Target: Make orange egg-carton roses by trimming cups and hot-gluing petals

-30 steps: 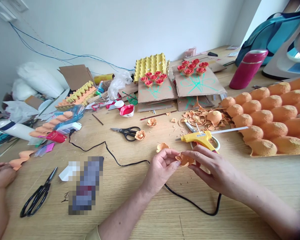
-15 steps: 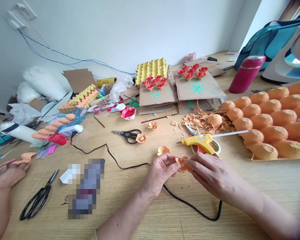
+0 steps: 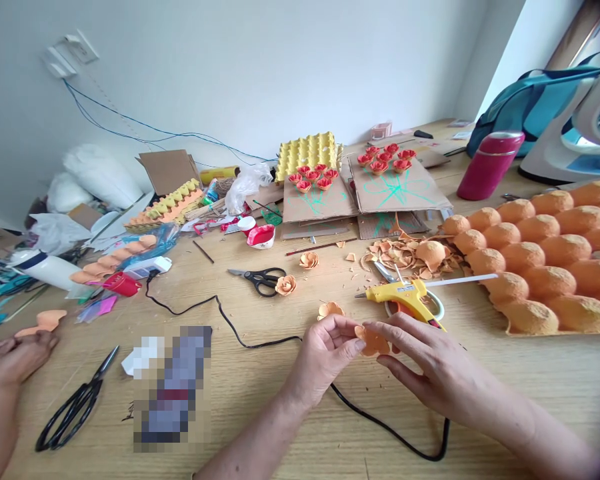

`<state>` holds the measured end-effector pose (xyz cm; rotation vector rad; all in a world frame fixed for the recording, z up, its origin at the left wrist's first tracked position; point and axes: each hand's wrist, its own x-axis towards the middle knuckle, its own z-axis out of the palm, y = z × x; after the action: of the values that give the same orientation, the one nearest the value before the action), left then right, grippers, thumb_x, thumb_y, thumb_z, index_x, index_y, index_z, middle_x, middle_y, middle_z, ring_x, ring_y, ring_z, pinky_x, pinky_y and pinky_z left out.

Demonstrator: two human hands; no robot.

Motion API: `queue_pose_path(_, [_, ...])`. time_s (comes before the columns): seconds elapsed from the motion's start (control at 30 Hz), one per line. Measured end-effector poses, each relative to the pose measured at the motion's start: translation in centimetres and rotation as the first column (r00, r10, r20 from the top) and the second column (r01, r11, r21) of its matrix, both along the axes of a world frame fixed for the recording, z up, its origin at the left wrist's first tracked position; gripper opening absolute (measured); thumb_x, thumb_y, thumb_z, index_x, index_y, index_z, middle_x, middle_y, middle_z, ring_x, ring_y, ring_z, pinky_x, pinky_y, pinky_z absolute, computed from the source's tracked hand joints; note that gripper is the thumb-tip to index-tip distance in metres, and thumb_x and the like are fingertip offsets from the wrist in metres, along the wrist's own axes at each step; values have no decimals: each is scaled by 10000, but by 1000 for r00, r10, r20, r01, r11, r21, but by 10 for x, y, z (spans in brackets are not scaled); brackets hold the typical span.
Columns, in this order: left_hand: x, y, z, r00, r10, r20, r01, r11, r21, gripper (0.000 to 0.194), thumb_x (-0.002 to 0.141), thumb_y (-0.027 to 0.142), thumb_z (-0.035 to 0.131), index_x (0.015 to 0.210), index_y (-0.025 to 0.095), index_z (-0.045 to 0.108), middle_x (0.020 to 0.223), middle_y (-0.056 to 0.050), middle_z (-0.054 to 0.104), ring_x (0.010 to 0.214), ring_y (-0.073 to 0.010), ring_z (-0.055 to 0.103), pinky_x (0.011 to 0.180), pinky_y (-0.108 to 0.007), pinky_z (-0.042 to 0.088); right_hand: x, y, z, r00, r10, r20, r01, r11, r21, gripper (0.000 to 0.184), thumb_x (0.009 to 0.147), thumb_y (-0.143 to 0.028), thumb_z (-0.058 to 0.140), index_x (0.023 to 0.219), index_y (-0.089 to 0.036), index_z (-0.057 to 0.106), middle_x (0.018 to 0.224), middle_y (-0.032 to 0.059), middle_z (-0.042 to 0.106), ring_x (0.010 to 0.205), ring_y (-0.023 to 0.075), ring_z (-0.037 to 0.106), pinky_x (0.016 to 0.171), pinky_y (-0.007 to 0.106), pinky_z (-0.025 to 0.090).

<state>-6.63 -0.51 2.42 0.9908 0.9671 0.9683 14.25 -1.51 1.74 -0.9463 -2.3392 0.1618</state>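
left fingers (image 3: 351, 351) pinch a petalled pulp flower (image 3: 372, 342) (matte, orange); right fingers (image 3: 399, 335), half-spread, touch it.

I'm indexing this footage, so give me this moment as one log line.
left hand: pinches orange petal piece | right hand: at its edge | beyond right hand: yellow glue gun

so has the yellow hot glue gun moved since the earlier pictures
No, the hot glue gun has kept its place relative to the orange egg tray, despite the camera's shift.
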Motion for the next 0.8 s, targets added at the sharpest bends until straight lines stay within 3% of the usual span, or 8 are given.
queue_pose_path(0.13, [-2,0,-4,999,-35,-16,35,999,32,334,738,350,845,925,140,664,891,-39,717,828,-129,666,798,-245,537,1,-1,7,995,-17,-100,5,993,-116,333,1007,-292,498,1330,-208,490,971,65,651,803,187,657,693,302,564])
queue_pose_path(0.3, [0,-4,-11,981,-86,-177,116,979,167,238,781,259,781,954,142,666,886,-53,716,807,-143,662,746,-249,545,-2,3,8,970,-101,-222,35,959,-282,105,1000,-228,510,1023,-203,609,838,22,588,669,124,564,600,245,486])
queue_pose_path(0.4, [2,-7,-11,957,-80,-278,152,957,248,185,796,207,733,956,141,668,902,-66,725,816,-161,679,722,-253,549,-2,4,7,960,-123,-252,33,942,-333,141,990,-204,516,904,-198,628,796,18,570,661,123,537,576,239,446])
queue_pose_path(0.8, [5,-11,-3,931,-32,-363,189,894,406,135,803,138,708,928,161,661,910,-56,756,820,-160,733,689,-220,573,-5,3,7,952,-177,-250,62,910,-410,142,958,-166,532,838,-203,599,743,-4,573,660,123,526,588,234,417])
